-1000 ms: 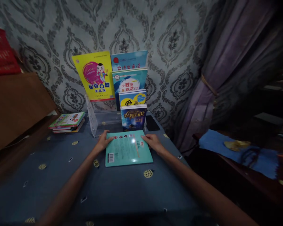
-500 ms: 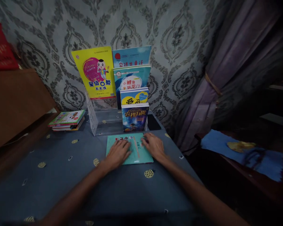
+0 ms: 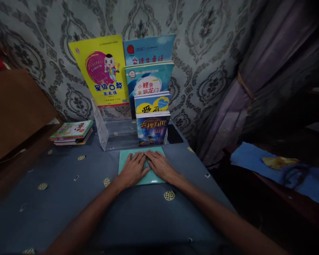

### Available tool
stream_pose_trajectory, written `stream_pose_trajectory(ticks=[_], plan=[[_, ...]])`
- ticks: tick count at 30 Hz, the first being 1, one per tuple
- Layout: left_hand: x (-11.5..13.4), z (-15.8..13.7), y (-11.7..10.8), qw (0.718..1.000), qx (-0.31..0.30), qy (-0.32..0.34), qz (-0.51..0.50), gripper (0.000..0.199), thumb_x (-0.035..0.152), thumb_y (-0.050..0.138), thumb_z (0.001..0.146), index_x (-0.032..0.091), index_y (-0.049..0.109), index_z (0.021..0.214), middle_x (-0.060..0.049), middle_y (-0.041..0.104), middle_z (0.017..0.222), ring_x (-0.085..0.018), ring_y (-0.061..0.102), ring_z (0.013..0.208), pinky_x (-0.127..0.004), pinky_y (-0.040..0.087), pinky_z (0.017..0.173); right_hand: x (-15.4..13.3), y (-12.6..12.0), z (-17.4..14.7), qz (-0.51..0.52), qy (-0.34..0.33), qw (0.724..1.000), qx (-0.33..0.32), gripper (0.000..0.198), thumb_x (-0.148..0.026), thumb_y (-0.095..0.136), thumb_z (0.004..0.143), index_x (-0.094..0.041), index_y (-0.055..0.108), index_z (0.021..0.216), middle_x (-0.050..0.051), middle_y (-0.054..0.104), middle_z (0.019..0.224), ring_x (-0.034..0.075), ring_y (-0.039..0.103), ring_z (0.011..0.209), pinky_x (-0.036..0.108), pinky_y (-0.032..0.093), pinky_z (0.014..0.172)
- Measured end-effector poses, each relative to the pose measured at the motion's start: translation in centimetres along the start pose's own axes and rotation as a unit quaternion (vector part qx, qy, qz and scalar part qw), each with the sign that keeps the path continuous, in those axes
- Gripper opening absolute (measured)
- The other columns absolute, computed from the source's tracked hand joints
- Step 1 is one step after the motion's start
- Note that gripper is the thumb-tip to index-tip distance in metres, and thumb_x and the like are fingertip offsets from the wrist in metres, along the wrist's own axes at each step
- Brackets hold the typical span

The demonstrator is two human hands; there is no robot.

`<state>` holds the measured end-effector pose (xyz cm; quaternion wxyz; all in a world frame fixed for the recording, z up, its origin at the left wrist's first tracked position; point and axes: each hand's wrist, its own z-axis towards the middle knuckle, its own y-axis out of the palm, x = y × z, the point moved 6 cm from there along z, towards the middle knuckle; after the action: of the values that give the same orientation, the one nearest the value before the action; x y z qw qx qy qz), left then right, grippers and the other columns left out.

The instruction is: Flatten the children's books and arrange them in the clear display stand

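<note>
A teal book [image 3: 149, 180] lies flat on the table, partly covered by both hands. My left hand [image 3: 134, 168] rests palm down on its left half, fingers stretched out. Across the right half lies my right hand [image 3: 162, 166], also flat, its fingertips meeting those of the left near the book's upper middle. Just behind the book is a clear acrylic stand [image 3: 102, 132] with stepped tiers. It bears a yellow workbook [image 3: 101, 71] on the left. On the right, several books stand one before another, a dark blue book [image 3: 152, 131] in front.
A stack of books [image 3: 71, 131] lies left of the stand, near a brown cardboard box [image 3: 18, 109]. A black phone [image 3: 174, 134] lies right of the stand. Beyond the right table edge are a purple curtain [image 3: 225, 99] and a blue cloth [image 3: 250, 157].
My right hand has slid left across the teal book to meet my left hand, covering the printing there. The camera view has shifted slightly closer to the stand.
</note>
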<state>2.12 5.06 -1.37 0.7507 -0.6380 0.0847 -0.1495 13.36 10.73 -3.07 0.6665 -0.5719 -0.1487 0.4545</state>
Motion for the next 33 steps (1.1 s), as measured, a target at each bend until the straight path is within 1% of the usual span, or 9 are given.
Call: stream_pose_trajectory(ticks=[9,15,18,20,22,25,28,31,33], plan=[[-5.2,-0.9,-0.7,0.995,-0.003,-0.101,-0.012,0.057,0.047,0.038,0.103,0.016,0.045,0.149,-0.019,0.044,0.157,-0.034,0.037,0.149,-0.06,0.03,0.119,1.2,-1.9,-0.3,-0.045,0.098,0.994,-0.013,0.055,-0.042,0.041,0.101,-0.012,0.05,0.147,0.016,0.049,0.154,0.028,0.039,0.148,0.05,0.029,0.122],[-5.6,-1.5,-1.2,0.992,-0.007,-0.126,0.005,0.052,0.044,0.04,0.103,0.016,0.048,0.146,-0.018,0.044,0.157,-0.034,0.038,0.148,-0.061,0.03,0.117,1.7,-2.3,-0.5,-0.05,0.134,0.99,-0.021,0.057,-0.043,0.04,0.101,-0.012,0.049,0.148,0.017,0.047,0.156,0.029,0.039,0.147,0.051,0.031,0.121],[-4.9,-1.6,-1.8,0.994,0.008,-0.106,0.036,0.044,0.039,0.04,0.103,0.017,0.054,0.138,-0.019,0.053,0.149,-0.034,0.046,0.141,-0.063,0.027,0.117,1.8,-2.2,-0.5,-0.041,0.138,0.989,-0.025,0.056,-0.042,0.042,0.101,-0.012,0.049,0.148,0.016,0.046,0.157,0.029,0.038,0.148,0.05,0.03,0.121],[-3.5,-1.7,-2.3,0.998,0.019,-0.049,0.041,0.037,0.036,0.04,0.104,0.019,0.059,0.132,-0.015,0.059,0.142,-0.031,0.053,0.133,-0.058,0.029,0.117,1.8,-2.2,-0.5,-0.032,0.132,0.991,-0.018,0.053,-0.041,0.042,0.101,-0.015,0.05,0.147,0.015,0.046,0.157,0.028,0.039,0.148,0.051,0.03,0.121],[-1.2,-2.1,-2.6,0.999,0.019,0.034,0.024,0.036,0.041,0.044,0.103,0.021,0.06,0.128,-0.012,0.063,0.134,-0.028,0.058,0.124,-0.05,0.037,0.112,1.8,-2.2,-0.5,-0.025,0.126,0.992,-0.012,0.05,-0.04,0.043,0.101,-0.018,0.053,0.144,0.014,0.047,0.156,0.028,0.04,0.147,0.053,0.03,0.12],[2.1,-2.6,-2.8,0.993,-0.001,0.121,0.003,0.058,0.063,0.053,0.093,0.021,0.055,0.134,-0.013,0.061,0.13,-0.03,0.056,0.119,-0.048,0.043,0.103,2.0,-2.1,-0.6,-0.018,0.123,0.992,-0.008,0.047,-0.04,0.045,0.101,-0.019,0.056,0.141,0.014,0.048,0.156,0.029,0.04,0.147,0.054,0.03,0.119],[3.4,-2.7,-2.8,0.993,-0.008,0.12,0.023,0.068,0.069,0.051,0.09,0.02,0.05,0.137,-0.015,0.058,0.131,-0.032,0.053,0.12,-0.051,0.042,0.102,2.2,-2.0,-0.6,-0.013,0.118,0.993,-0.001,0.046,-0.041,0.046,0.101,-0.02,0.057,0.139,0.014,0.048,0.156,0.029,0.04,0.147,0.054,0.03,0.119],[3.3,-2.6,-2.4,0.994,-0.007,0.094,0.056,0.062,0.065,0.046,0.095,0.018,0.05,0.135,-0.016,0.058,0.127,-0.032,0.054,0.118,-0.049,0.044,0.1,2.3,-2.0,-0.7,-0.009,0.115,0.993,0.0,0.045,-0.041,0.047,0.101,-0.02,0.059,0.138,0.014,0.048,0.156,0.029,0.04,0.147,0.054,0.03,0.119],[3.3,-2.6,-1.9,0.991,-0.012,0.103,0.082,0.059,0.063,0.045,0.096,0.017,0.049,0.133,-0.016,0.059,0.125,-0.031,0.056,0.117,-0.046,0.045,0.099,2.3,-2.0,-0.7,-0.006,0.116,0.993,0.002,0.045,-0.04,0.048,0.1,-0.019,0.06,0.138,0.014,0.048,0.155,0.03,0.041,0.146,0.054,0.031,0.119]])
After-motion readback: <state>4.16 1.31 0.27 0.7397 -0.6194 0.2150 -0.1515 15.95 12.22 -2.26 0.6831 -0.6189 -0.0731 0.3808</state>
